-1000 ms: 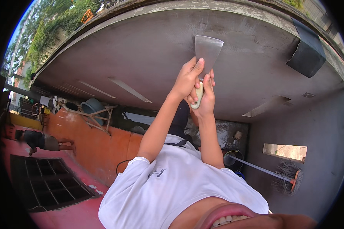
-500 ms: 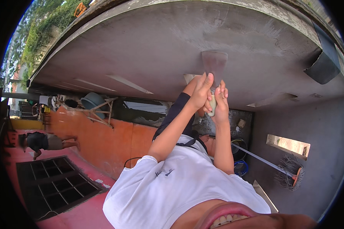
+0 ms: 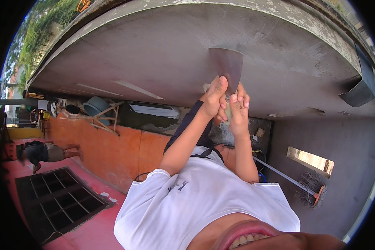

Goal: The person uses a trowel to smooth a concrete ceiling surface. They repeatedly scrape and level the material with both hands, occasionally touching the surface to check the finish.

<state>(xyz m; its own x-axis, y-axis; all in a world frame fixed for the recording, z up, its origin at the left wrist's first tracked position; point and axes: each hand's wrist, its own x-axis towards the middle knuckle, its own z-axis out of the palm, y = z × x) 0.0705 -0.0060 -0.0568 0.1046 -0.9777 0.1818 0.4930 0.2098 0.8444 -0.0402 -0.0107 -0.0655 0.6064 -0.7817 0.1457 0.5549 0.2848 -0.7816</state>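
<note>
My left hand [image 3: 213, 99] and my right hand [image 3: 239, 114] are closed together around the pale green handle [image 3: 227, 110] of a scraper. Its wide, flat metal blade [image 3: 227, 62] points away from me and lies against or very close to the grey wall surface [image 3: 162, 50], beside pale streaky marks. My left thumb rests at the base of the blade, and the fingers of both hands hide much of the handle.
A mop [image 3: 310, 189] stands at the grey right wall with a slot opening [image 3: 312, 160]. A black sheet [image 3: 358, 93] hangs at upper right. Left are a wooden stand [image 3: 110, 121], blue-grey tub [image 3: 93, 106], orange floor [image 3: 96, 150], barred window [image 3: 60, 200] and another person [image 3: 46, 153].
Against the grey surface, the scraper and both hands first moved down and rightward in the view, then slightly up and left. Both hands kept their grip. The other person stayed at the left.
</note>
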